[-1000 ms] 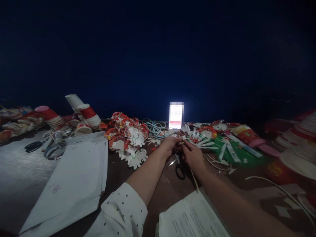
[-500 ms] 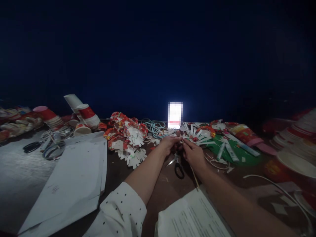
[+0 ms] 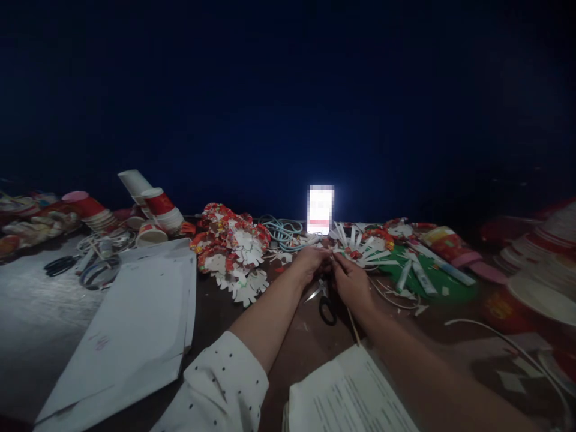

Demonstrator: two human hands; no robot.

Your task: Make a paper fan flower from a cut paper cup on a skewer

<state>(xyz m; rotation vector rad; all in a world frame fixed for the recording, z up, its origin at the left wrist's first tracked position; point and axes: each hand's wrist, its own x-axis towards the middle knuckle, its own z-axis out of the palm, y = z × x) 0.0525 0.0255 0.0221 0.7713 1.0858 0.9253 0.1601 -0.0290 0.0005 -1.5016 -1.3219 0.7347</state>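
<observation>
My left hand [image 3: 312,264] and my right hand [image 3: 351,282] meet at mid-table, fingers pinched together. Whatever lies between the fingertips is too small and dim to make out. A thin wooden stick [image 3: 354,329] shows below my right hand, pointing down toward an open booklet [image 3: 346,390]; I cannot tell whether the hand grips it. Scissors [image 3: 327,311] with black handles lie on the table just under both hands. Right behind my right hand spreads a paper cup cut into white strips [image 3: 371,249].
A lit phone [image 3: 320,210] stands behind the hands. Cut red-and-white paper flowers [image 3: 245,249] and a coiled pale-blue cord [image 3: 283,233] lie left of it. White sheets [image 3: 130,336] cover the left side. Glue tubes [image 3: 423,277] rest on green material at right, near stacked cups [image 3: 546,264].
The view has shifted very slightly. Both hands stay pinched together in nearly the same place, with only tiny finger movement.
</observation>
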